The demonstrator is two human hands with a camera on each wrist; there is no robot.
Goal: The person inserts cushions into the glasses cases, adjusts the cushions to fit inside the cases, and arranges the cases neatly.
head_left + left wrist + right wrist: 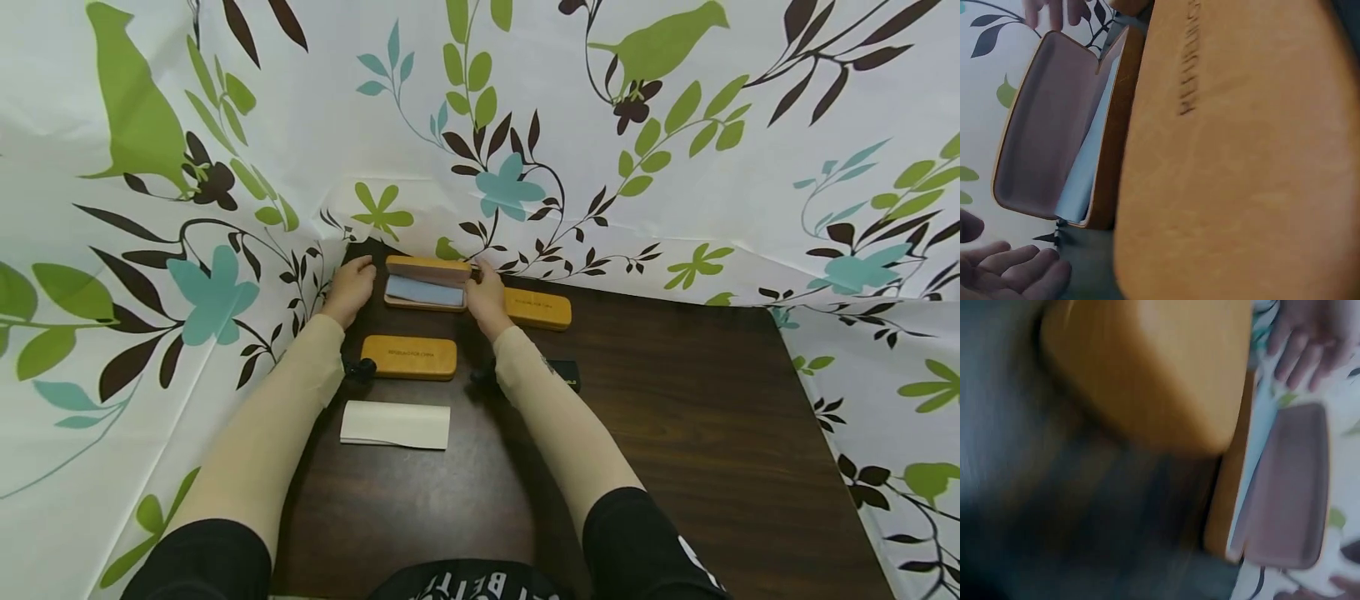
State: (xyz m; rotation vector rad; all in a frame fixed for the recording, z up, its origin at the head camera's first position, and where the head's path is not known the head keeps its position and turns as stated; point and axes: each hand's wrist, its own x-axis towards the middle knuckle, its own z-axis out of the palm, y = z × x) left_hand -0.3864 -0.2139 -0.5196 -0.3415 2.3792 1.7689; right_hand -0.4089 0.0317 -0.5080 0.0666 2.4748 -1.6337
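Note:
An orange-brown glasses case (427, 265) stands with its lid raised near the back of the dark table. A folded light-blue cloth (425, 291) lies in it, and the lid's grey-mauve lining (1044, 131) faces out. My left hand (350, 292) is just left of this case, apart from it, its fingers (1022, 265) relaxed with nothing in them. At the case's right end is my right hand (487, 300), its fingers (1055, 14) extended beside the lid; contact is unclear. A closed matching case (408, 358) lies in front, large in the left wrist view.
Another closed case (537, 309) lies right of my right hand. A black box (565, 374) is partly hidden by my right forearm. Nearer me lies a folded cream cloth (395, 425). Patterned sheeting (600, 192) borders the table (712, 433) at the back and sides.

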